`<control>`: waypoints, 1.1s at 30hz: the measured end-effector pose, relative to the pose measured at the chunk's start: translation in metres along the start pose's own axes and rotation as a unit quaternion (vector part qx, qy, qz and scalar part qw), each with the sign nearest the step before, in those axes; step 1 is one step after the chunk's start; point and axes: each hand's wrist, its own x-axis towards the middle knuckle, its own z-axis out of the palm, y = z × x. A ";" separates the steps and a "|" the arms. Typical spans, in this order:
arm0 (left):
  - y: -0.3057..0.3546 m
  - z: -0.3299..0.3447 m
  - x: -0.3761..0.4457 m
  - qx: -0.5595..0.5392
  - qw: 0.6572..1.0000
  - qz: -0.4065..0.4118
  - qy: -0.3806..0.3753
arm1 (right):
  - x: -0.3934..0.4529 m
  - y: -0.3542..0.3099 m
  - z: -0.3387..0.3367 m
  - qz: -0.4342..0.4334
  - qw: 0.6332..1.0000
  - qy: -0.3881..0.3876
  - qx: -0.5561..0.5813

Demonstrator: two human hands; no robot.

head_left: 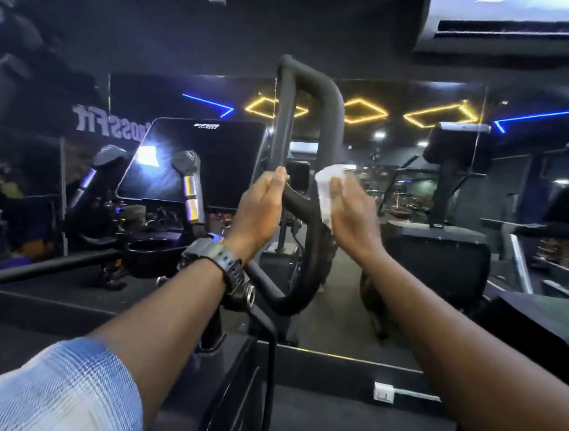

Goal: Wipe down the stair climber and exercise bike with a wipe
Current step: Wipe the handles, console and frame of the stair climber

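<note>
A black looped handlebar (333, 116) of the exercise machine rises in the middle of the view, beside a dark console screen (198, 159). My left hand (260, 206), with a black watch on its wrist, lies against the left side of the bar with straight fingers. My right hand (352, 214) presses a white wipe (326, 188) against the bar's right side, fingers fairly straight. The part of the bar under the wipe is hidden.
A second pair of grips (190, 179) stands in front of the console. A cup holder (152, 252) sits below it. A mirror wall (421, 131) ahead reflects neon lights and other machines. Another black machine (449, 202) stands at the right.
</note>
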 end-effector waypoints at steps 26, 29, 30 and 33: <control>-0.042 0.012 0.054 0.168 0.973 0.154 0.043 | 0.003 0.058 0.051 -0.203 0.969 -0.071 -0.123; -0.040 0.014 0.057 0.166 0.973 0.150 0.055 | 0.033 0.051 0.051 -0.162 0.979 -0.055 -0.112; -0.040 0.014 0.057 0.166 0.973 0.149 0.058 | 0.047 0.046 0.051 -0.144 0.982 -0.054 -0.109; -0.039 0.012 0.058 0.165 0.973 0.148 0.066 | 0.078 0.034 0.049 -0.128 0.982 -0.057 -0.129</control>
